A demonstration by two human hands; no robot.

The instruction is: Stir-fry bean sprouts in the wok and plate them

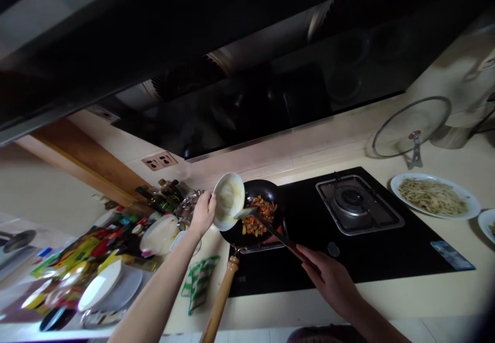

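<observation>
Curling under a white ceramic bowl [229, 201], the fingers of the left hand [203, 211] grip it tilted above a round black wok [251, 214] of diced orange and green vegetables [260, 218]. The closed fingers of the right hand [328, 281] grip the long dark handle of a metal spatula [270, 227], its blade just beside the bowl's lip. The wok, with its turned wooden handle [220, 301], sits at one end of a black glass hob [340, 265], beside a steel gas burner [351, 198]. Farther out lie a green-and-white checked cloth [199, 283], a white plate of shredded vegetables [433, 196] and a glass lid [412, 126] on a stand.
</observation>
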